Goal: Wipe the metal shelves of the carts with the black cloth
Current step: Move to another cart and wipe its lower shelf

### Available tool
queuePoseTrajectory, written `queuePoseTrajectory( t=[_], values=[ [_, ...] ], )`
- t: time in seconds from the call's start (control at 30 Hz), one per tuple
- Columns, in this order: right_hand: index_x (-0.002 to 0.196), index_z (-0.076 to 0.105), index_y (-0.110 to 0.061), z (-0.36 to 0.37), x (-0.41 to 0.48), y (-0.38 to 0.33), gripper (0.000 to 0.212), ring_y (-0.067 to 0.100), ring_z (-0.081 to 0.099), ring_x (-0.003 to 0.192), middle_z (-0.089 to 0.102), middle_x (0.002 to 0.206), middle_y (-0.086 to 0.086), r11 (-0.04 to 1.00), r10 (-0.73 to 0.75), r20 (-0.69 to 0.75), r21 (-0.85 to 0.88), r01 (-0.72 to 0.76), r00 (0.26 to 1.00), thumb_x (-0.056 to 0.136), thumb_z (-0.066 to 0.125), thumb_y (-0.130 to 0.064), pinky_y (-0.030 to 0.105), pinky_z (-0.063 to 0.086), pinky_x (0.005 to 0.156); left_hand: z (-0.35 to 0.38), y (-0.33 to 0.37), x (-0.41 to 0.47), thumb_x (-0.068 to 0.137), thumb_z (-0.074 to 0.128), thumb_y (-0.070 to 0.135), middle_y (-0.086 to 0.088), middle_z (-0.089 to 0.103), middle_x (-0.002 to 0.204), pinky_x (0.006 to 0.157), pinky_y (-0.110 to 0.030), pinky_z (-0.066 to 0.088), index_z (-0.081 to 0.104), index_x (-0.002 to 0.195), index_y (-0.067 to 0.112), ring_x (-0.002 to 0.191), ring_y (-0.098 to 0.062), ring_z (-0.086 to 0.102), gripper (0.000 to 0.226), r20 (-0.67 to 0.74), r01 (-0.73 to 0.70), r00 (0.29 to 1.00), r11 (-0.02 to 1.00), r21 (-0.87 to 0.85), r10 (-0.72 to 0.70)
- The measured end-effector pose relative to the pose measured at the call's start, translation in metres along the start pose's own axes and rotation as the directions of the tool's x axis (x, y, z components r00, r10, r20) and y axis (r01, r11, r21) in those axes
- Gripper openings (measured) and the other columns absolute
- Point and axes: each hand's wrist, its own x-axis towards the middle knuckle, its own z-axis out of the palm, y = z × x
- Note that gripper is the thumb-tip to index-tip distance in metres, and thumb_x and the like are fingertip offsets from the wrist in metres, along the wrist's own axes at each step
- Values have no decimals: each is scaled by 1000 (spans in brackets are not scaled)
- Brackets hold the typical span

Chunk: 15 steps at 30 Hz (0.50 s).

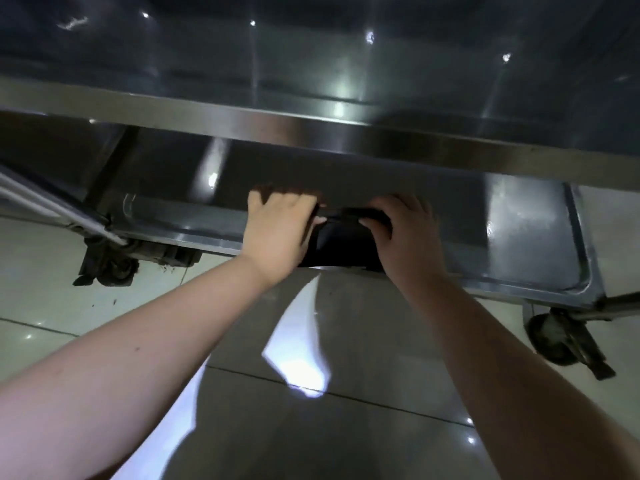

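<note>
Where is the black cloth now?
Head view, centre: the cloth lies on the lower shelf at its front edge, between the left hand and right hand, which grips it.

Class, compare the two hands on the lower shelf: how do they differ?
The left hand lies flat with fingers stretched; the right hand curls its fingers. The left hand touches the cloth at its edge; the right hand grips it. Both rest on the lower shelf.
</note>
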Motion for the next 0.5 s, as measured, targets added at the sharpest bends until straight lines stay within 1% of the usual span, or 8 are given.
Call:
queuePoseTrajectory(
  t=[0.07, 0.13, 0.2, 0.27, 0.3, 0.37, 0.43, 0.5],
  values=[
    [99, 69, -15, -14, -5, -26, 18, 36, 59, 89, 67, 97, 8, 997, -52, 53, 59, 48, 997, 87, 61, -25, 44, 47, 78, -35, -5, -19, 91, 55, 29, 2, 61, 85, 84, -39, 26, 60, 99, 27, 82, -27, 57, 10, -24, 4, 1000, 1000, -25, -4],
    [100, 68, -13, -21, -5, -51, 16, 35, 59, 89, 67, 96, 9, 992, -81, 162, 106, 65, 983, 87, 62, -18, 38, 44, 79, -69, -14, -36, 92, 50, 32, 5, 60, 85, 80, -39, 27, 59, 97, 29, 81, -24, 56, 10, 6, 50, 999, 996, -69, -50],
    [101, 69, -11, -32, -4, -83, 16, 32, 59, 93, 67, 97, 9, 983, -91, 318, 178, 35, 944, 86, 65, -13, 29, 36, 79, -106, -25, -52, 92, 51, 29, 6, 63, 87, 78, -38, 26, 61, 98, 29, 82, -25, 59, 11, 85, 126, 990, 983, -135, -116],
    [101, 70, -10, -48, -5, -120, 17, 27, 58, 95, 67, 98, 7, 963, -106, 416, 269, -11, 903, 83, 67, -10, 21, 31, 79, -148, -38, -63, 92, 51, 28, 7, 66, 87, 79, -37, 25, 64, 98, 28, 84, -24, 63, 15, 116, 185, 979, 971, -153, -168],
    [102, 70, -9, -60, -6, -142, 18, 22, 55, 95, 65, 98, 5, 949, -86, 455, 308, -66, 887, 84, 68, -8, 18, 31, 80, -172, -43, -68, 92, 51, 28, 6, 68, 86, 79, -36, 25, 66, 98, 27, 84, -24, 64, 15, 124, 200, 975, 970, -141, -183],
    [103, 70, -9, -92, -6, -190, 20, 12, 50, 93, 61, 97, -2, 913, -44, 486, 374, -163, 873, 84, 69, -3, 10, 32, 79, -227, -51, -72, 93, 51, 29, 5, 69, 86, 82, -36, 26, 67, 98, 26, 83, -25, 66, 17, 112, 205, 975, 971, -122, -192],
    [102, 70, -8, -127, -4, -239, 21, 11, 53, 92, 59, 95, -6, 881, -46, 445, 440, -174, 894, 83, 68, 0, 3, 32, 81, -289, -55, -72, 95, 49, 31, 4, 70, 86, 85, -38, 30, 68, 99, 23, 83, -25, 66, 22, 72, 198, 979, 974, -113, -191],
    [102, 72, -10, -170, 6, -287, 21, 9, 54, 93, 59, 92, -14, 856, -48, 392, 491, -164, 919, 83, 67, -1, 5, 34, 83, -361, -55, -65, 95, 52, 31, 6, 71, 86, 86, -39, 32, 69, 100, 22, 84, -21, 64, 20, 8, 178, 984, 978, -112, -178]
  ],
)
